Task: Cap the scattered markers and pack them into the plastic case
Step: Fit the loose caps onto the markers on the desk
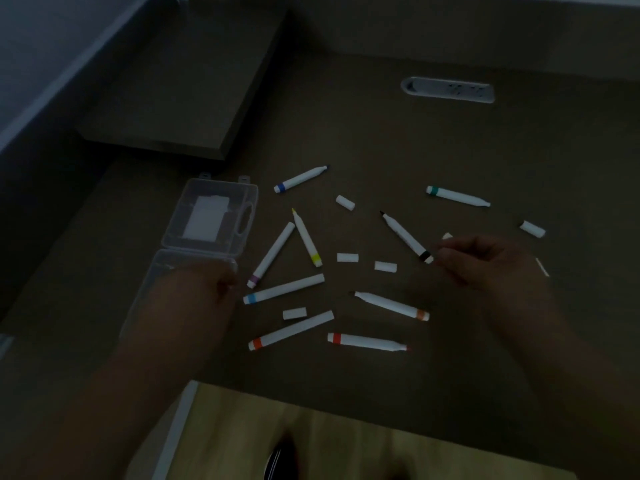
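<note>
Several white markers with coloured end bands lie scattered on the dark table. The purple marker [272,254], light-blue marker [284,289] and orange-red marker [291,330] are capped. The blue [301,178], green [457,196], yellow [306,237], orange [391,304], red [367,342] and black marker [403,235] show bare tips. Loose white caps [347,257] lie among them. The clear plastic case [211,213] lies open at the left. My left hand [207,289] hovers over its lower half. My right hand [485,261] pinches the black marker's banded end.
A raised dark block [180,98] sits behind the case. A socket strip [446,90] is set into the table at the back right. The table's near edge [311,393] runs just below the markers. Another cap [532,229] lies far right.
</note>
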A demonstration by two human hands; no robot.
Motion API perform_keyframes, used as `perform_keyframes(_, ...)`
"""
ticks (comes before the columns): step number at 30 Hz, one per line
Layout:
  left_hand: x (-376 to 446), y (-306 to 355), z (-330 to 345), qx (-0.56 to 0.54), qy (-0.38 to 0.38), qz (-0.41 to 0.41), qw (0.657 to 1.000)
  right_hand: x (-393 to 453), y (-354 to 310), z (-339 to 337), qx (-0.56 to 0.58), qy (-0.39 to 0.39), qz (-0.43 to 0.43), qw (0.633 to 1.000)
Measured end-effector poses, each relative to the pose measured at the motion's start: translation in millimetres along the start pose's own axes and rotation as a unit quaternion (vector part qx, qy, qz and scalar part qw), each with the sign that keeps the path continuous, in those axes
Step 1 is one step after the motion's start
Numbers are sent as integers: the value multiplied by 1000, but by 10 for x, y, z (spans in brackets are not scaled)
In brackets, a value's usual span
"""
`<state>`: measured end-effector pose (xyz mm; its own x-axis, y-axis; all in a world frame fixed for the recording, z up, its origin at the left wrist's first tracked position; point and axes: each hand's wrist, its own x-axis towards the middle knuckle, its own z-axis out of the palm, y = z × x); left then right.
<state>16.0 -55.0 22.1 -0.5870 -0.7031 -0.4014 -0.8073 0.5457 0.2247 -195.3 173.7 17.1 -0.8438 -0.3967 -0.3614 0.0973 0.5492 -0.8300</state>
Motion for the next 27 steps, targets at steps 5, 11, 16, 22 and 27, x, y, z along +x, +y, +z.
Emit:
perform_keyframes(5, -11, -184, -41, -4, 23, -29, 999, -26, 45, 11, -25, 0, -1, 1000)
perform_keyframes(11, -38, -77, 42, -11, 18, -17, 1000, -39, 67, 48, -41, -21, -11, 999)
perform_keyframes(16, -130, 159, 168, -32, 29, 16, 999, -42, 124, 28, -53, -14, -24, 998)
perform_keyframes(22, -189, 382, 323, -9, 77, 94, 993, -97, 193, 103, -242, -139, -75, 957)
perform_keyframes(27, -169, 426, 333, -25, 53, 58, 997, -146, 250, 179, -353, -148, -117, 916)
